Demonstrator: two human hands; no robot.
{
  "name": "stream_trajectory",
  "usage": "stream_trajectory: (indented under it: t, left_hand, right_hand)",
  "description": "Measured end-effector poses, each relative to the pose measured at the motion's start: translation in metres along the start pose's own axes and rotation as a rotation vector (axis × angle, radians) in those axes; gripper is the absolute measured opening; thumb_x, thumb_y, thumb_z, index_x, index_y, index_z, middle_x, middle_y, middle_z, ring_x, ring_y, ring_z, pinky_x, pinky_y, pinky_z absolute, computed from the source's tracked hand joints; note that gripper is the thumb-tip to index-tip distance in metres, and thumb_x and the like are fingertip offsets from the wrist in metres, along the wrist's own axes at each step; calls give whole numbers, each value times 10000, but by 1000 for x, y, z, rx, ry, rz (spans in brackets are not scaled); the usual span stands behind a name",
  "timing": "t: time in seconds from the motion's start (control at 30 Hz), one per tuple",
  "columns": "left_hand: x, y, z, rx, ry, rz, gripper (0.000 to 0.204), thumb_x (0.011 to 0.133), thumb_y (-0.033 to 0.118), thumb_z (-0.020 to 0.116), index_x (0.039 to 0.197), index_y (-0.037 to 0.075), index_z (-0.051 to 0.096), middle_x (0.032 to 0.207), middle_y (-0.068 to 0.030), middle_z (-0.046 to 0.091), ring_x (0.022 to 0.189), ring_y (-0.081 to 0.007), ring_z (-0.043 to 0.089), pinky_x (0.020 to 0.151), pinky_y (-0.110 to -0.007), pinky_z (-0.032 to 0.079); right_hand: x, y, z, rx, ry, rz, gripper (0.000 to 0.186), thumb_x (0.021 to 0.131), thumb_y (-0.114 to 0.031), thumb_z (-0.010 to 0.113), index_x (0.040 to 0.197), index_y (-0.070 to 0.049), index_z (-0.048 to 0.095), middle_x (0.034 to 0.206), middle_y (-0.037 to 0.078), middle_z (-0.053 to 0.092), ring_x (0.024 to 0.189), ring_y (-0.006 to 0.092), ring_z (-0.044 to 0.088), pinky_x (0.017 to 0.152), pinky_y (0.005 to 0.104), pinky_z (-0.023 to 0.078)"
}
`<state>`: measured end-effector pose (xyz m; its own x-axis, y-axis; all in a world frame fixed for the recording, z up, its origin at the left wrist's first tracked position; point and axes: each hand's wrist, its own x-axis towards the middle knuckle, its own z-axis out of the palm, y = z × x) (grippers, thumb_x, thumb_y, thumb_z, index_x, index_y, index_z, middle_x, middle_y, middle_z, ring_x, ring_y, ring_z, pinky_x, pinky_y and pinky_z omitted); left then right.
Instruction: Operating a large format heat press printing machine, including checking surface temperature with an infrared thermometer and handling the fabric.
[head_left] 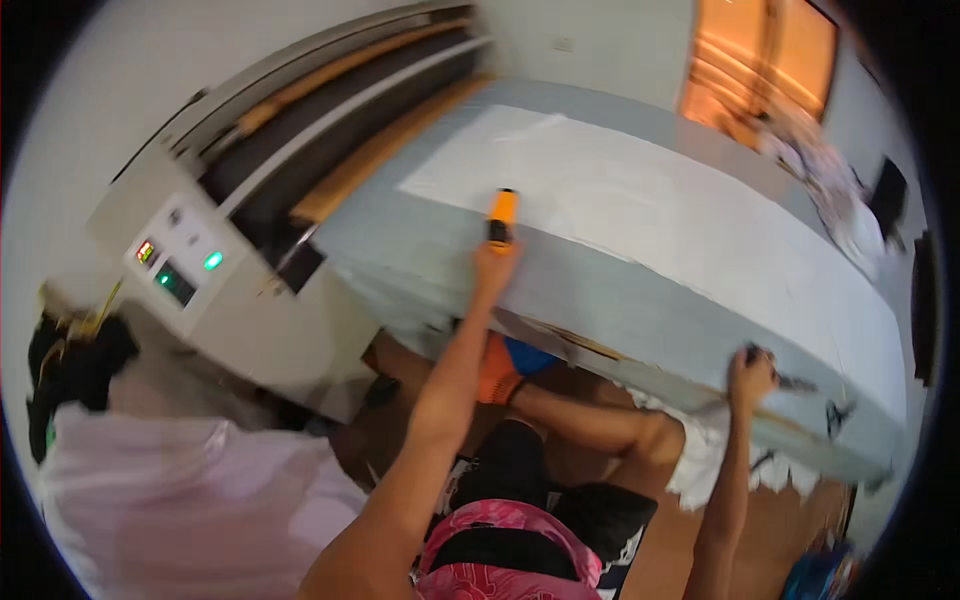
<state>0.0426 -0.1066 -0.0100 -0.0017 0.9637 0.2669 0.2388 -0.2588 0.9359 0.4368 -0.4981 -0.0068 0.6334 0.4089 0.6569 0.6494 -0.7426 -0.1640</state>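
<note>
My left hand (pixel 495 266) holds an orange-and-black handheld tool (pixel 503 212) over the grey table top (pixel 380 240), just below the edge of a long white sheet (pixel 640 210) lying on it. My right hand (pixel 750 385) grips a dark tool, apparently scissors (pixel 798 383), at the table's front right edge. A small dark object (pixel 838 418), too blurred to name, is at the edge to its right.
A roller machine (pixel 330 130) with a lit control panel (pixel 180 250) adjoins the table's left. Pale fabric (pixel 200 500) is piled at lower left. Blurred cloth (pixel 810 180) hangs beyond the table near an orange-lit opening (pixel 750 55). White scraps (pixel 700 460) hang below the front edge.
</note>
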Motion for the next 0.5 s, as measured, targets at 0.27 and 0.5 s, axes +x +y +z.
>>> stream_trajectory:
  t: [0.27,0.5]
  left_hand:
    - [-3,-5,-9,-261,-49,99,189,852,147,762,924,2,665,763,-41,686,696,-120,646,643,-297,519]
    - [-2,-6,0,-291,-65,149,173,861,116,756,956,15,652,777,-37,681,698,-112,642,642,-271,516]
  right_hand:
    - [4,4,15,-10,-65,34,358,901,-414,629,1051,-91,668,1293,106,595,1158,320,592,1052,539,359]
    - [5,8,14,24,-51,38,342,889,-403,644,1029,-92,668,1277,111,610,1175,309,585,1059,541,349]
